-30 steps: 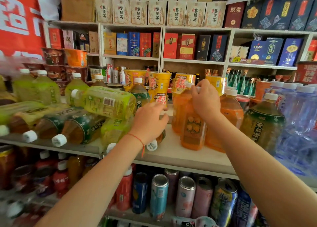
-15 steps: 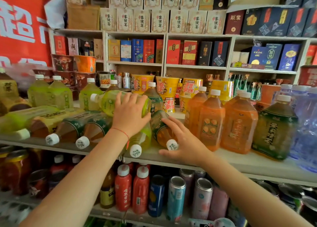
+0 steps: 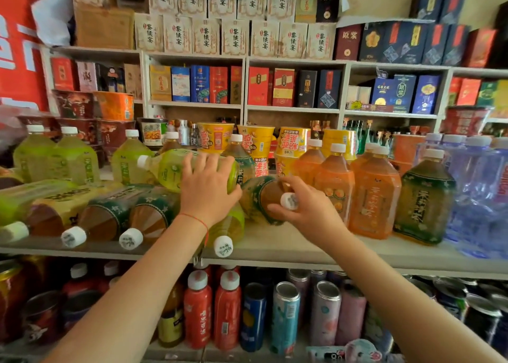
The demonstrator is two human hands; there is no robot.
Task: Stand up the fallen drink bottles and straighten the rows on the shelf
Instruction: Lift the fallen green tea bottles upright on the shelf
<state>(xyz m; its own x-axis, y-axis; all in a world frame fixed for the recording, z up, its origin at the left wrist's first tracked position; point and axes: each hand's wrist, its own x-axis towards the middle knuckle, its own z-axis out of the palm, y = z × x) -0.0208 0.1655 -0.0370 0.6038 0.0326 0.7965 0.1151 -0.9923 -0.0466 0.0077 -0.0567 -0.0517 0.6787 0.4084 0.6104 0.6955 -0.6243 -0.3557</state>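
Several tea bottles lie on their sides on the middle shelf (image 3: 275, 248), caps toward me. A yellow-green bottle (image 3: 167, 167) lies across the top of the pile, and my left hand (image 3: 207, 188) rests on it with fingers spread. My right hand (image 3: 305, 207) grips the neck of a brown tea bottle with a dark green label (image 3: 259, 198), which is tilted with its white cap raised toward me. Another green bottle (image 3: 229, 233) lies under my left wrist. Orange juice bottles (image 3: 373, 195) stand upright to the right.
Two brown fallen bottles (image 3: 110, 214) and more lie left of the pile. Upright green bottles (image 3: 70, 156) stand behind them, and noodle cups (image 3: 257, 143) at the back. A dark tea bottle (image 3: 424, 198) and water bottles (image 3: 483, 187) stand right. Cans and red bottles (image 3: 226, 307) fill the lower shelf.
My right hand left the upright orange bottles, came down to the fallen brown bottle and now lifts its cap end. My left hand moved up onto the top yellow-green bottle.
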